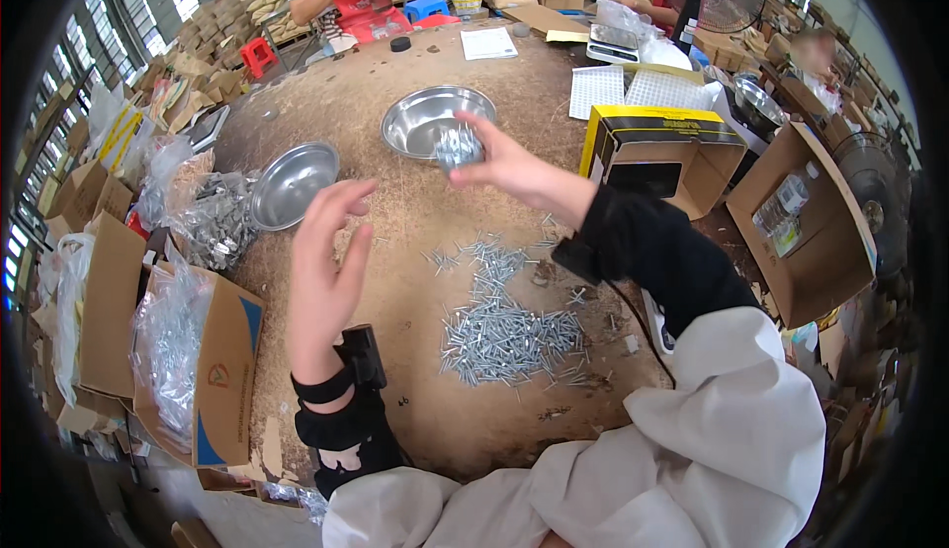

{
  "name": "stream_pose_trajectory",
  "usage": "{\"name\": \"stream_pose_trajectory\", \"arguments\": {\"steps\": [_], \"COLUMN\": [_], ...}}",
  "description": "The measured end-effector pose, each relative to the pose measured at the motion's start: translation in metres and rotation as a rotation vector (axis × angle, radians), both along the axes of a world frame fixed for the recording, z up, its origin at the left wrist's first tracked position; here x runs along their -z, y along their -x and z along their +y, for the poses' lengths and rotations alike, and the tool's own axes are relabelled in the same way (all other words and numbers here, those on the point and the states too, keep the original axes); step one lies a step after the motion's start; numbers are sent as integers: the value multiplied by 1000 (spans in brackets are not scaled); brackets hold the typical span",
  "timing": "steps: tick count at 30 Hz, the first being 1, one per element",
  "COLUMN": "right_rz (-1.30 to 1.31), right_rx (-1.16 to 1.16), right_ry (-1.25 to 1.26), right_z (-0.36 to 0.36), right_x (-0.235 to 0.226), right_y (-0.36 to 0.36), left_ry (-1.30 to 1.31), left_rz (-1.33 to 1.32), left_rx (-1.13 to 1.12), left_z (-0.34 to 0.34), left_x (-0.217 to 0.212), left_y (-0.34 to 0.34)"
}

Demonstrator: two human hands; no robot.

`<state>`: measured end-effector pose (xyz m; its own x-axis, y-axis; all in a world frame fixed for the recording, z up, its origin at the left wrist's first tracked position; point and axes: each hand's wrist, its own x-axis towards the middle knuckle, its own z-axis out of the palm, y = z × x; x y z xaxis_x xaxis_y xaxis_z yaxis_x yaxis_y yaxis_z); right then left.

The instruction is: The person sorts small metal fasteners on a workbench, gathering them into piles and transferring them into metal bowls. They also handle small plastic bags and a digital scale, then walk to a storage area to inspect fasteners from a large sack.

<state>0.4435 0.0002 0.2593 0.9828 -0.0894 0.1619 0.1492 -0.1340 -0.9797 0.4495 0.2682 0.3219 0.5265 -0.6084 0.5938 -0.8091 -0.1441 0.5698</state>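
My right hand (506, 163) grips a bunch of small silver screws (458, 148) at the near right rim of a round steel bowl (410, 123). My left hand (326, 266) hovers over the table with its fingers apart and nothing in it. Just beyond it, a second steel bowl (297, 182) stands tilted beside plastic bags. Between my forearms lies a loose pile of the same silver screws (509, 342); a narrower heap trails from it toward the bowls. Whether they are screws or nails is hard to tell at this size.
On the left stand cardboard boxes (229, 375) with clear plastic bags. To the right are a black and yellow box (672, 138), an open carton (806, 237) holding a bottle, and a scale (613, 42). A co-worker in a red apron (366, 14) is across the worn wooden table (395, 232).
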Motion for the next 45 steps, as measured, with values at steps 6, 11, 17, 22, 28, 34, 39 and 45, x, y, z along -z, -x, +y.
{"name": "stream_pose_trajectory", "arguments": {"steps": [6, 11, 17, 22, 28, 34, 39, 45], "right_rz": [250, 446, 196, 6, 228, -61, -136, 189], "right_rx": [261, 339, 367, -73, 121, 318, 281, 3], "right_ry": [269, 776, 978, 742, 375, 588, 462, 23], "right_z": [-35, -35, -24, -29, -57, -42, -49, -27], "right_x": [-3, -10, -29, -18, 58, 124, 128, 112], "right_y": [-93, -118, -95, 19, 132, 124, 94, 113], "left_ry": [-25, -145, -324, -390, -892, -893, -663, -491], "left_rz": [78, 80, 209, 286, 241, 127, 167, 693], "left_rx": [-105, -65, -33, -141, -24, 299, 557, 743], "left_z": [19, 17, 22, 18, -35, -80, -109, -103], "left_x": [-4, 5, 41, 156, 163, 156, 152, 159], "left_y": [-4, -10, -37, -87, -64, -43, -9, 3]}}
